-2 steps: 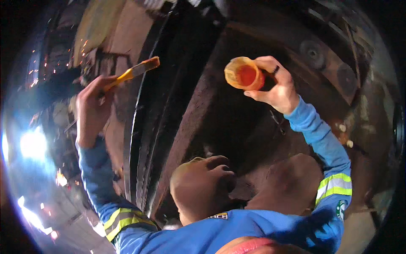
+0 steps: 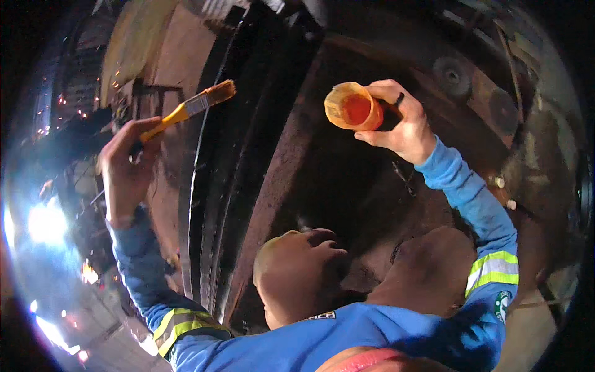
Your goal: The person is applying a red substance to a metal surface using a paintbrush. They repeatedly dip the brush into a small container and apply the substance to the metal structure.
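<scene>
On the left, my left hand grips a paintbrush by its yellow handle. The brush's metal band and its orange-brown bristles point up and to the right, above a long dark metal beam. My right hand is wrapped round a small cup, with the thumb below and the fingers above. The cup is tilted toward me, so orange-red liquid shows inside and dried orange and yellow smears show on its rim. A gap separates the brush from the cup.
The dark beam runs lengthwise between my hands, beside my knees. Sparks and a very bright light glow at the far left. Round discs lie at the upper right. A brown surface lies beyond the beam.
My left hand has shifted slightly left and down with the paintbrush, which now looks sharper. The right hand and cup have drifted a little left.
</scene>
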The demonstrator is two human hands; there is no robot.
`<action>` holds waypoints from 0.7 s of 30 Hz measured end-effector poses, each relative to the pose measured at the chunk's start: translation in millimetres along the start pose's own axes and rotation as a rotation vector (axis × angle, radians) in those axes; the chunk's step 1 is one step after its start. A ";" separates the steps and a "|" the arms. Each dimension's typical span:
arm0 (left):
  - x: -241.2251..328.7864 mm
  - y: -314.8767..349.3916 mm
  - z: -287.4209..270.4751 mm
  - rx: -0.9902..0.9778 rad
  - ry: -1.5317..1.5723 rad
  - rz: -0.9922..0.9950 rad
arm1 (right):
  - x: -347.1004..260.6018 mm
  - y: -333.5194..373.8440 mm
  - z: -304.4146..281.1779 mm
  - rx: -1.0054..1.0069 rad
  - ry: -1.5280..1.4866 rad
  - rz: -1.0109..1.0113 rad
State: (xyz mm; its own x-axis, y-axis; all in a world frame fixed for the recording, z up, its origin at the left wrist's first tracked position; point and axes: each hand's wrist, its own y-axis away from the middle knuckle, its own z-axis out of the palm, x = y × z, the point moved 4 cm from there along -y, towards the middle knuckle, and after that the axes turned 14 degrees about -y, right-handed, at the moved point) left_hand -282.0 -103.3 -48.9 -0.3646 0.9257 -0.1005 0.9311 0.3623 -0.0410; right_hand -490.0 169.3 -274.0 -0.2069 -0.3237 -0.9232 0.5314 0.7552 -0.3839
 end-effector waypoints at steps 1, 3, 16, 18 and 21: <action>11.1 -5.1 -8.5 0.076 0.022 0.113 | -3.0 -0.5 0.7 -0.005 0.010 0.043; 40.7 -13.6 -13.3 0.140 0.158 0.359 | -14.0 -0.6 1.1 -0.010 0.060 0.107; 95.7 -52.6 10.0 0.399 0.166 0.845 | -71.8 -29.0 14.6 -0.088 0.242 0.253; 87.5 -36.6 9.8 0.379 0.112 0.751 | -70.3 -24.2 17.1 -0.066 0.232 0.250; 97.7 -15.5 12.0 0.395 0.046 0.699 | -63.8 -17.0 18.1 -0.057 0.199 0.206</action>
State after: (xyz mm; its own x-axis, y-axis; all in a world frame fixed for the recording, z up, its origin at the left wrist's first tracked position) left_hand -332.1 -19.8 -70.0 0.3111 0.9306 -0.1928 0.8712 -0.3603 -0.3334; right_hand -470.9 166.9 -208.3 -0.2596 -0.0464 -0.9646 0.5333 0.8259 -0.1832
